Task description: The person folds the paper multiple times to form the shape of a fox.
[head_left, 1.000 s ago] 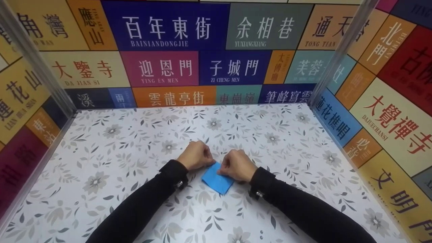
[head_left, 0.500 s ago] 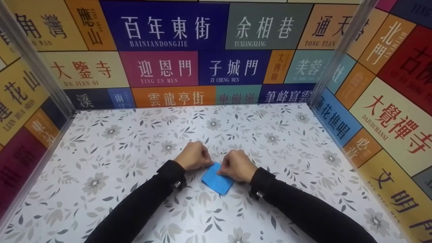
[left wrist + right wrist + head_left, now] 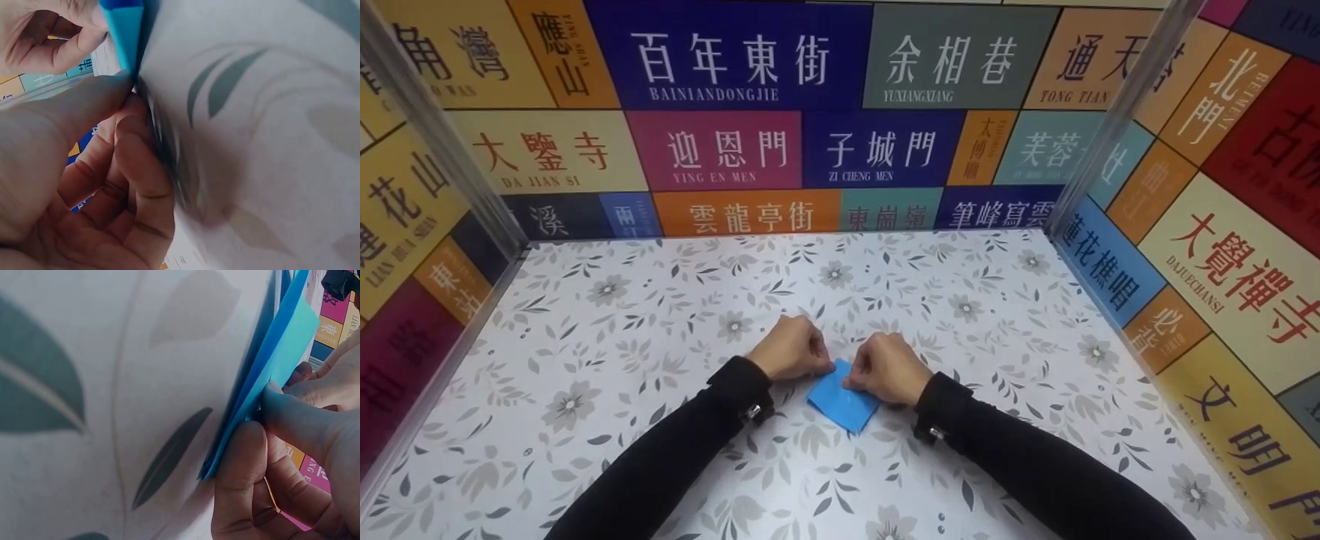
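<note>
A small piece of folded blue paper (image 3: 840, 403) lies on the floral surface in the middle of the head view, with one corner pointing away from me. At that far corner my left hand (image 3: 790, 347) pinches the tip of the paper between thumb and index finger. My right hand (image 3: 891, 367) grips the right side edge with thumb and bent fingers. Up close in the right wrist view, the paper (image 3: 284, 354) shows several layers, slightly parted along the edge. In the left wrist view its corner (image 3: 125, 36) narrows to a point at the fingertips.
White table covering (image 3: 660, 315) with grey flowers and leaves spreads around the hands. Upright panels with coloured sign blocks (image 3: 727, 56) enclose the back and both sides. Both wrists carry black bands (image 3: 943, 409) over black sleeves.
My left hand and forearm have shifted very slightly left. The right hand and the blue paper look the same.
</note>
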Available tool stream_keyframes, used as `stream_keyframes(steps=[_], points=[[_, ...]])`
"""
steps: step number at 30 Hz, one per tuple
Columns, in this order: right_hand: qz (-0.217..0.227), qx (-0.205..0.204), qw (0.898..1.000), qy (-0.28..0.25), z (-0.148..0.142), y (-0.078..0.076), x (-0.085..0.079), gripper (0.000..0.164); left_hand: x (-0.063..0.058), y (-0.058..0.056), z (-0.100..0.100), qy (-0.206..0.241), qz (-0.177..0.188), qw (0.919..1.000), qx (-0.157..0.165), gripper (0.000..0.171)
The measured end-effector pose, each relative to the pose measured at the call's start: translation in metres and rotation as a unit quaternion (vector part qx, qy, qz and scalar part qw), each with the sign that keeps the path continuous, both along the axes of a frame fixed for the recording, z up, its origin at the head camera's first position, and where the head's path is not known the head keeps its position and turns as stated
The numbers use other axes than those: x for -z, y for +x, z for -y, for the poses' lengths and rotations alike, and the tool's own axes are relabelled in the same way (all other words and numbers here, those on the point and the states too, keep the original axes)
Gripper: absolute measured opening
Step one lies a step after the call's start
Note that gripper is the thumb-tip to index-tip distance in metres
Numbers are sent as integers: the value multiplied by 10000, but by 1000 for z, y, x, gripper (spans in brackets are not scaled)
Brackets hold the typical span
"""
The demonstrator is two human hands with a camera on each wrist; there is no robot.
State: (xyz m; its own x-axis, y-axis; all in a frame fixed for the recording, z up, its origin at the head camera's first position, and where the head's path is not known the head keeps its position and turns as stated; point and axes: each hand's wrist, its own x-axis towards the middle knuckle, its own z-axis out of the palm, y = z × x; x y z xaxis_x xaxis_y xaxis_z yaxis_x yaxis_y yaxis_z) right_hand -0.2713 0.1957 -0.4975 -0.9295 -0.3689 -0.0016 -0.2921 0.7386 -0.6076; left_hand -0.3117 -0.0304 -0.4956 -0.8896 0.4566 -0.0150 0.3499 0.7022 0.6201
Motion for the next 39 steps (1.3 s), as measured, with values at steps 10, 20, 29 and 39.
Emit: stream_keyframes(steps=[10,20,29,39], points=[[-5,58,10000,-43,0,0,-1,23,0,5,4,-82,-129,9998,120,19],[-12,36,10000,79,-1,-1,-2,23,-4,12,13,-109,-132,9992,352,17],[-16,-36,10000,81,-1,0,-3,23,-4,15,14,-173,-52,9993,337,16],[220,45,9997,94,1,-1,-4,23,-2,20,19,-84,30,9998,187,18]])
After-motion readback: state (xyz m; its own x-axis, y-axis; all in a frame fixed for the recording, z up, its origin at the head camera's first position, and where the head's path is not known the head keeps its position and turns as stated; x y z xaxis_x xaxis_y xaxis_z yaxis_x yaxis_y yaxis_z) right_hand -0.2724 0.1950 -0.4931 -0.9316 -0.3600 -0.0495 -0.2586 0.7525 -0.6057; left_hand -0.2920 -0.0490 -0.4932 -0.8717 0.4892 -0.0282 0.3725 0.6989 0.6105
